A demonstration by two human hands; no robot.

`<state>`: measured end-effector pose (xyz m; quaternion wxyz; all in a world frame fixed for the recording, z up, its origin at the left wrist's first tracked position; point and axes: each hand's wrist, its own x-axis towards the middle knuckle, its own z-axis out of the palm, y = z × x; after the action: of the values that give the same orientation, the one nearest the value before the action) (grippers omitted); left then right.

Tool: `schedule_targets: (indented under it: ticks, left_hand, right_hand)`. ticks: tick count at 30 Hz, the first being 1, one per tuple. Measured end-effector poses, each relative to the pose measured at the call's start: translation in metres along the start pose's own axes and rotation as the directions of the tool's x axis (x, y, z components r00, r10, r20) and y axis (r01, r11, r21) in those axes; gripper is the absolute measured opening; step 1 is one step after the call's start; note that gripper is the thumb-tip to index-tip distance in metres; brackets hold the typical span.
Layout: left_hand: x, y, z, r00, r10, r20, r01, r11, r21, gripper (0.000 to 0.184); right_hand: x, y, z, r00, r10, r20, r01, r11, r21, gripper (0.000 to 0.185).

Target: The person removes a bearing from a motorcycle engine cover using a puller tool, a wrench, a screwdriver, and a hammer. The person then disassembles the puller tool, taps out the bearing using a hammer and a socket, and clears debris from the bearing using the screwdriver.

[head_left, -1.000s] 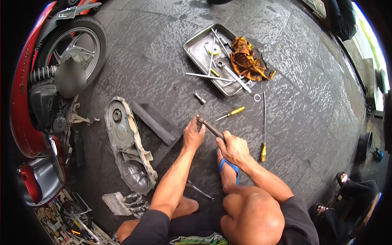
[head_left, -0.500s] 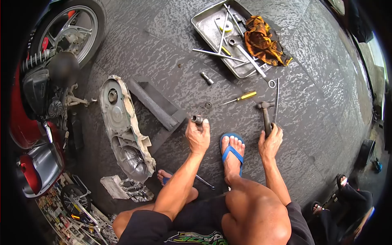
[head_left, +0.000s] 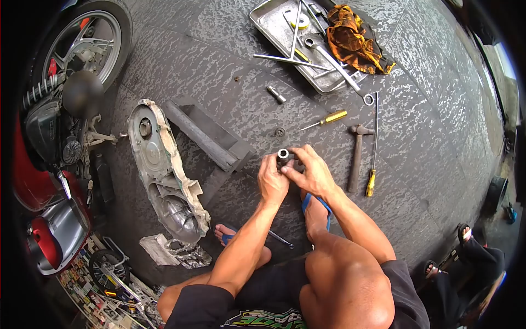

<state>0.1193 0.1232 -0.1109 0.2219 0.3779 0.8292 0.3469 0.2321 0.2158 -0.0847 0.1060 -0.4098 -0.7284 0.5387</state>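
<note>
A metal socket (head_left: 283, 154) stands upright in front of me, its round open end facing up. My left hand (head_left: 273, 180) is closed around it from the left. My right hand (head_left: 312, 172) meets it from the other side, thumb and fingers pinching at the socket; part of what lies between the hands is hidden. Just beyond them a small dark round part (head_left: 280, 132) lies on the floor. A hammer (head_left: 356, 159) rests to the right of my right hand, beside a long yellow-handled screwdriver (head_left: 373, 148). Farther out lies a shorter yellow screwdriver (head_left: 326, 120).
To the left are a metal engine casing (head_left: 156, 170), a dark angular support block (head_left: 205, 140) and a motorcycle wheel (head_left: 118, 44). A tool tray (head_left: 268, 33) with a stained rag (head_left: 350, 41) and a large wrench (head_left: 337, 66) stands ahead. A person's feet (head_left: 466, 233) show at right.
My right hand has let go of the hammer, which now lies on the floor, and moved left to the socket. The socket in my left hand has turned upright.
</note>
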Motion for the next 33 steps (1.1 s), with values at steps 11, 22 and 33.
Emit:
schedule_targets:
  ticks: [11, 22, 33]
  left_hand:
    - [0.057, -0.001, 0.002, 0.992, 0.066, 0.108, -0.079, 0.989, 0.126, 0.077]
    - [0.063, -0.001, -0.011, 0.886, -0.162, 0.435, 0.446, 0.559, -0.699, 0.029]
    - [0.052, 0.02, -0.037, 0.791, 0.06, 0.608, 0.572, 0.28, -0.771, 0.038]
  right_hand:
    - [0.003, 0.031, -0.043, 0.917, 0.327, -0.228, -0.397, 0.801, -0.448, 0.037]
    - [-0.001, 0.031, -0.041, 0.92, 0.153, -0.362, -0.31, 0.849, -0.427, 0.039]
    - [0.004, -0.035, -0.038, 0.953, -0.245, -0.177, 0.252, 0.968, 0.017, 0.041]
